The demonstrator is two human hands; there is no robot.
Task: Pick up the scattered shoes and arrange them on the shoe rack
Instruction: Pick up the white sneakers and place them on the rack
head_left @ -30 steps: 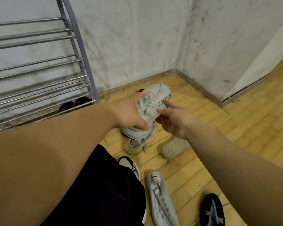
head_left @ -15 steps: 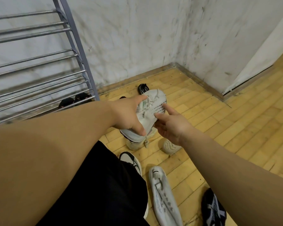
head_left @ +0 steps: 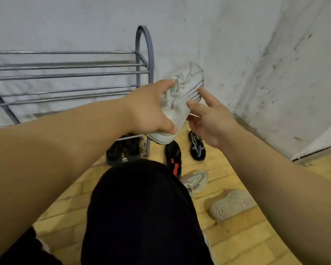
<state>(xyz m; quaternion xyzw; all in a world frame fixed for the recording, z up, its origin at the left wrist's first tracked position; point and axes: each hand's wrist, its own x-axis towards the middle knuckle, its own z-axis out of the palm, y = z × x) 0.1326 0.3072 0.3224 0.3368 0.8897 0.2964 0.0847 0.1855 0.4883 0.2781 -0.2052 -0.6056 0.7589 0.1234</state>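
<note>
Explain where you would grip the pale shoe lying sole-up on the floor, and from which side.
Grip the pale shoe across its middle, thumb and fingers on the sole's two long edges, coming from above. Its ridged sole faces up and the opening is hidden underneath, so the collar probably cannot be reached.

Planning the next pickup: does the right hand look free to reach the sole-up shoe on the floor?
Probably yes. The right hand only touches the white sneaker, which the left hand grips, and the sole-up shoe lies uncovered on the floor close by.
</note>
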